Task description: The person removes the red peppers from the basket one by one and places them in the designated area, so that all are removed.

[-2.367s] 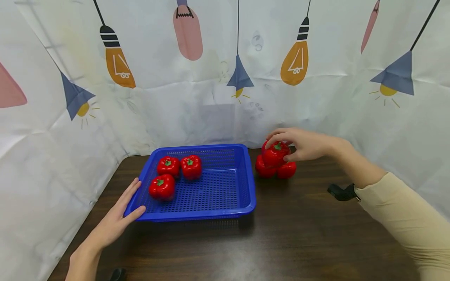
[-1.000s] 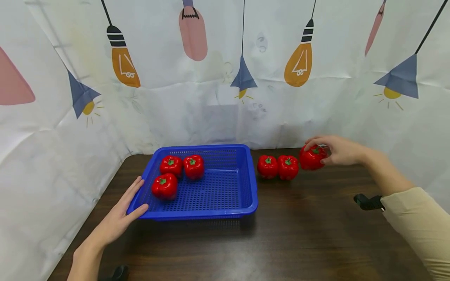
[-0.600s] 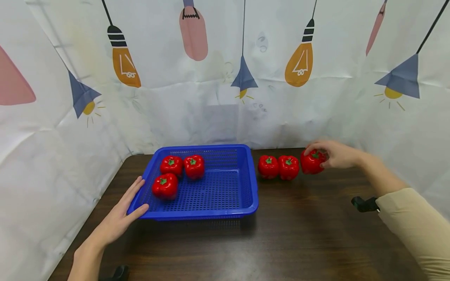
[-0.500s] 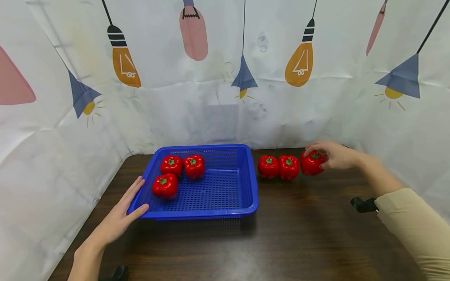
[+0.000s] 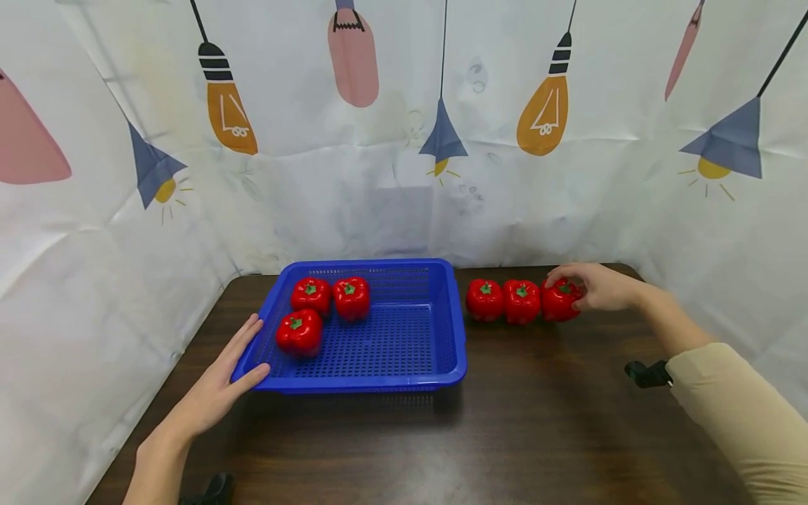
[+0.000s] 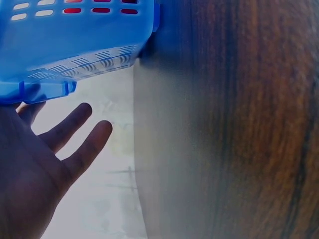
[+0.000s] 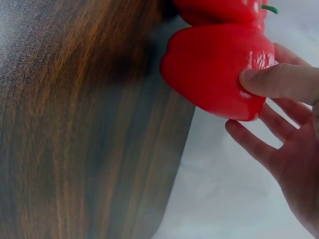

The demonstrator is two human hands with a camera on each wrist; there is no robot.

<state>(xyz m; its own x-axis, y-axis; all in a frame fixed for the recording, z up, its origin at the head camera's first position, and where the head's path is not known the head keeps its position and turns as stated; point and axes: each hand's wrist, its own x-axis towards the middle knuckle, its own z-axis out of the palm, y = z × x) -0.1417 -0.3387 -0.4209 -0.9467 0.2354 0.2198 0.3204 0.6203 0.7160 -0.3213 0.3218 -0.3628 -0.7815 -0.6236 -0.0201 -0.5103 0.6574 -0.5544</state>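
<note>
Pinching a glossy, blocky red bell pepper (image 5: pixel 558 307) between thumb and fingers, the right hand (image 5: pixel 602 286) has it at the right end of a row, beside two matching red peppers (image 5: pixel 521 303). The left hand (image 5: pixel 214 386) rests spread against the rim of the blue perforated plastic basket (image 5: pixel 372 383). The pepper looks light, stiff and slick; opposite sides near its top seem the best hold.

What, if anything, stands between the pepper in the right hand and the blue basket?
Along the table, the middle pepper and the left pepper stand in a row between the held pepper and the blue basket, whose raised right rim comes after them. Nothing visible separates the right hand from the held pepper.
</note>
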